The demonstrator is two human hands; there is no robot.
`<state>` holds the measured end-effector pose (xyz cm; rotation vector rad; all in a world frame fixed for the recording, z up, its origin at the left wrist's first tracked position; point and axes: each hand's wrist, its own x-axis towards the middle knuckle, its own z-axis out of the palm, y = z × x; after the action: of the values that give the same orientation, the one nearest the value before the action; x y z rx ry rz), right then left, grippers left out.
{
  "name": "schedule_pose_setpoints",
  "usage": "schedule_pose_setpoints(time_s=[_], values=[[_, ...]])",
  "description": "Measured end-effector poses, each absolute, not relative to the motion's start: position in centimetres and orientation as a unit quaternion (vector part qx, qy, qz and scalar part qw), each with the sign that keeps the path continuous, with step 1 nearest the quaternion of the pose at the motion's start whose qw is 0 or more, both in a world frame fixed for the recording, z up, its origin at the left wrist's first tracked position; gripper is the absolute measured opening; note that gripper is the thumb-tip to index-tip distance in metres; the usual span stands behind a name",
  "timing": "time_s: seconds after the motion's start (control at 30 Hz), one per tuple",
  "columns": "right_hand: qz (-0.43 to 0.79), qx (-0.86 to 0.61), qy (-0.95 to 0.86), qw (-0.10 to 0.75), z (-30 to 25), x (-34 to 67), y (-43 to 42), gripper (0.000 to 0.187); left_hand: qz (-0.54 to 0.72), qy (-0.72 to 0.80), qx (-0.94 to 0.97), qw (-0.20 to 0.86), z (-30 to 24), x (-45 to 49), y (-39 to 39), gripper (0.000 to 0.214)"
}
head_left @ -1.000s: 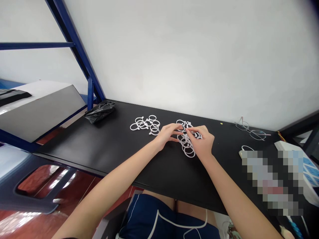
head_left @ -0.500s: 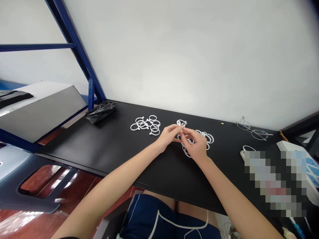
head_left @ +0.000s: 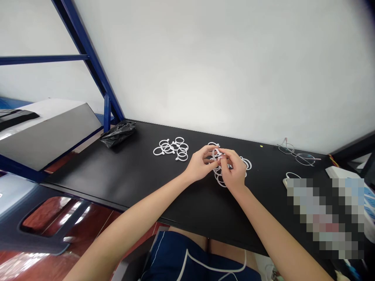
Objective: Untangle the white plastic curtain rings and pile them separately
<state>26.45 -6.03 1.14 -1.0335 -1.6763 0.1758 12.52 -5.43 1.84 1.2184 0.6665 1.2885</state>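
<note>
Where the left hand point(head_left: 202, 163) and the right hand point(head_left: 234, 168) meet above a heap of white rings point(head_left: 218, 171), both pinch a single white ring point(head_left: 215, 155) between thumb and fingers, partly hidden by them. Left of that heap, apart from it, lies a second cluster of white rings point(head_left: 172, 148), with a crumpled black bag point(head_left: 118, 133) farther left; well to the heap's right lie eyeglasses point(head_left: 305, 159).
</note>
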Motion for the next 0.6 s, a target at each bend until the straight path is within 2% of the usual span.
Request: schedule_pose_setpoints(time_s=[0.2,0.4,0.6], values=[[0.091,-0.426,-0.715,0.547,1.08,26.58,-6.15,0.022,0.559,0.279,0.497,0.602,1.85,12.68,-5.33,0.045],[0.117,-0.429,-0.705,0.552,1.16,26.41,-6.26,0.021,0.552,0.294,0.553,0.551,1.41,12.6,-5.03,0.038],[0.125,-0.427,-0.702,0.556,0.94,26.48,-6.18,0.02,0.545,0.297,0.563,0.546,1.44,12.58,-5.05,0.037]])
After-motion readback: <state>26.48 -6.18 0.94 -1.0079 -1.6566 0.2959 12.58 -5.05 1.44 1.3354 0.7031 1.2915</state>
